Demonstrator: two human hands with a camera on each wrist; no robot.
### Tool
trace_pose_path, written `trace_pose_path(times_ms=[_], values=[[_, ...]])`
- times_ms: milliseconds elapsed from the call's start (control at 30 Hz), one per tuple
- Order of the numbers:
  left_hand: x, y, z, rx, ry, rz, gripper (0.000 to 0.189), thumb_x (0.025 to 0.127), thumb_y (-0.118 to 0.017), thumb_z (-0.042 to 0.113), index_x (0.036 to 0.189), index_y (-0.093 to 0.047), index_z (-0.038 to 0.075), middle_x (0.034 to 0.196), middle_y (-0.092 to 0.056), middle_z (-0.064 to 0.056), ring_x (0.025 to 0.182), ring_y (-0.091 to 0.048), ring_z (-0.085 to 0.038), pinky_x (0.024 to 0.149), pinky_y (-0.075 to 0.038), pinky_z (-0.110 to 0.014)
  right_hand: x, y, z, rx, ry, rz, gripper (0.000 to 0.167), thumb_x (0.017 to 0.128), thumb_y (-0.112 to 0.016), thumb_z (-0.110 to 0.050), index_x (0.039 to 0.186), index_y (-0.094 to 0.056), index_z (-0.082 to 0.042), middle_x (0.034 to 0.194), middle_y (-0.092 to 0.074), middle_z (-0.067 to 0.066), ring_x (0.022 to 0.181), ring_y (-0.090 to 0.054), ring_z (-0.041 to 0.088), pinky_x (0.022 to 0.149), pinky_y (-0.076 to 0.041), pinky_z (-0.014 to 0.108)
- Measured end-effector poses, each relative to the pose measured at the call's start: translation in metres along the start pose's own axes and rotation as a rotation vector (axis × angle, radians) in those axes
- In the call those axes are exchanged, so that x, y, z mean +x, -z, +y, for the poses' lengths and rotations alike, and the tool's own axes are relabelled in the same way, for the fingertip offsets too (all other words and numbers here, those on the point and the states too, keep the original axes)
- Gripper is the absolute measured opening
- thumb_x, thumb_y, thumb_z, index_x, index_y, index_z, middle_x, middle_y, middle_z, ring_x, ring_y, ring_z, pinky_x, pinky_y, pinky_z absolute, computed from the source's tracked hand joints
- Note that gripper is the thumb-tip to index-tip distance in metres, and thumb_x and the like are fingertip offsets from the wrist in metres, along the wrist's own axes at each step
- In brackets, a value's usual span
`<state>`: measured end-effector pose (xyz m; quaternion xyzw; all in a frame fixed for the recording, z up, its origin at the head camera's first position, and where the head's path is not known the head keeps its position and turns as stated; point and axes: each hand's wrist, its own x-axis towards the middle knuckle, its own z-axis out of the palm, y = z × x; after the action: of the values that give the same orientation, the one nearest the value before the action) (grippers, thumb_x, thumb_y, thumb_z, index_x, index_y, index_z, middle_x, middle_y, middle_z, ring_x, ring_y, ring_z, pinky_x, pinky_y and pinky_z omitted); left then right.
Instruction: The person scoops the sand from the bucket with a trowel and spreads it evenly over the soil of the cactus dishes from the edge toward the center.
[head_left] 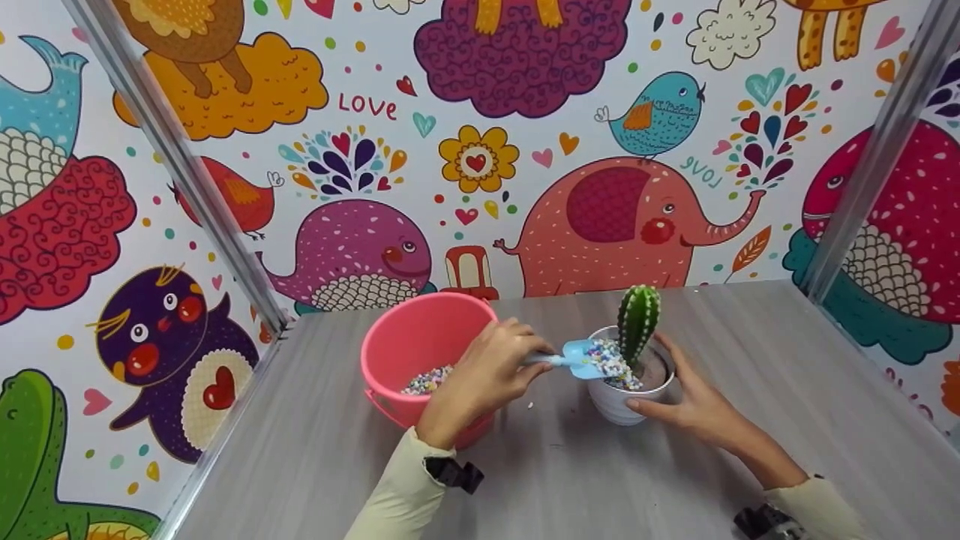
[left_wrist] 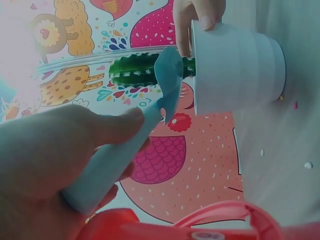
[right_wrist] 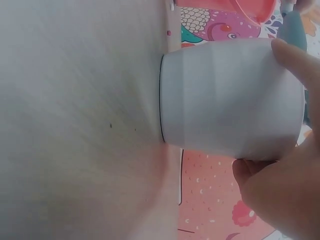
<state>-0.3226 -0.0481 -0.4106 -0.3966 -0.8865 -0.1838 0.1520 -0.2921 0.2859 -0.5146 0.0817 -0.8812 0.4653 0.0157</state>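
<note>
My left hand (head_left: 501, 361) grips the handle of a light blue toy shovel (left_wrist: 112, 160). The shovel's blade is tilted over the left rim of a white ribbed pot (head_left: 624, 405), and small multicoloured pebbles (head_left: 609, 361) lie on the blade and on the soil beside it. A green cactus (head_left: 638, 322) stands upright in the pot. With thumb and fingers around its right side, my right hand (head_left: 694, 401) holds the pot on the table. In the right wrist view the pot (right_wrist: 230, 97) fills the middle, with thumb and fingers on opposite sides near its rim.
A pink bucket (head_left: 420, 330) stands left of the pot, partly behind my left hand, with more coloured pebbles (head_left: 427, 380) inside. A few stray pebbles (left_wrist: 308, 165) lie on the grey table (head_left: 570, 480). Cartoon-printed panels (head_left: 480, 112) border the table at the back and sides.
</note>
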Motion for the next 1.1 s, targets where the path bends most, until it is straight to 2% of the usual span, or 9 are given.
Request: trace_pose_path(times_ms=[300,533,667,867,967,1100], values=[[0.001,-0.004,0.005,0.038,-0.018,-0.012,0.027,0.096,-0.083,0.036,0.119,-0.085,0.022,0.111,-0.082,0.006,0.104,-0.067,-0.013,0.094,-0.056,-0.03,0.0,-0.008,-0.003,-0.016,-0.003,0.074,0.127,0.083,-0.092,-0.051,0.175,-0.007,-0.023,0.18,-0.015,0.023,0.163,-0.018,0.055,0.117,-0.021,0.086],[0.002,-0.005,0.004,0.061,-0.052,0.003,0.024,0.096,-0.084,0.033,0.116,-0.085,0.02,0.109,-0.082,0.004,0.103,-0.069,-0.015,0.092,-0.058,-0.028,-0.001,-0.019,-0.01,-0.052,0.028,0.158,0.135,0.08,-0.094,-0.054,0.174,-0.006,-0.016,0.176,-0.017,0.026,0.162,-0.023,0.053,0.12,-0.025,0.083],[0.001,-0.005,0.005,0.066,-0.042,-0.004,0.025,0.096,-0.084,0.034,0.116,-0.085,0.02,0.11,-0.082,0.004,0.104,-0.069,-0.015,0.092,-0.058,-0.028,0.0,-0.02,-0.009,-0.042,0.046,0.142,0.138,0.079,-0.094,-0.054,0.175,-0.001,-0.02,0.178,-0.014,0.023,0.163,-0.02,0.052,0.119,-0.023,0.084],[0.001,-0.005,0.007,0.076,-0.055,-0.013,0.024,0.098,-0.082,0.034,0.116,-0.085,0.019,0.109,-0.082,0.004,0.103,-0.068,-0.015,0.091,-0.057,-0.027,0.002,-0.015,-0.002,0.033,0.101,0.075,0.135,0.081,-0.095,-0.041,0.175,0.001,-0.026,0.182,-0.009,0.019,0.166,-0.011,0.052,0.117,-0.016,0.089],[0.001,-0.004,0.008,0.079,-0.062,-0.013,0.023,0.097,-0.083,0.034,0.115,-0.085,0.019,0.108,-0.082,0.004,0.101,-0.068,-0.015,0.09,-0.057,-0.027,0.001,-0.015,-0.002,0.043,0.088,0.093,0.136,0.08,-0.096,-0.041,0.175,0.001,-0.027,0.181,-0.011,0.02,0.165,-0.014,0.053,0.117,-0.017,0.088],[0.0,-0.002,0.009,0.071,-0.058,-0.021,0.024,0.097,-0.083,0.034,0.116,-0.085,0.02,0.109,-0.082,0.005,0.102,-0.067,-0.014,0.091,-0.057,-0.027,0.0,-0.02,-0.008,0.002,0.043,0.148,0.14,0.078,-0.097,-0.048,0.175,0.001,-0.025,0.18,-0.015,0.022,0.164,-0.021,0.051,0.119,-0.024,0.083]])
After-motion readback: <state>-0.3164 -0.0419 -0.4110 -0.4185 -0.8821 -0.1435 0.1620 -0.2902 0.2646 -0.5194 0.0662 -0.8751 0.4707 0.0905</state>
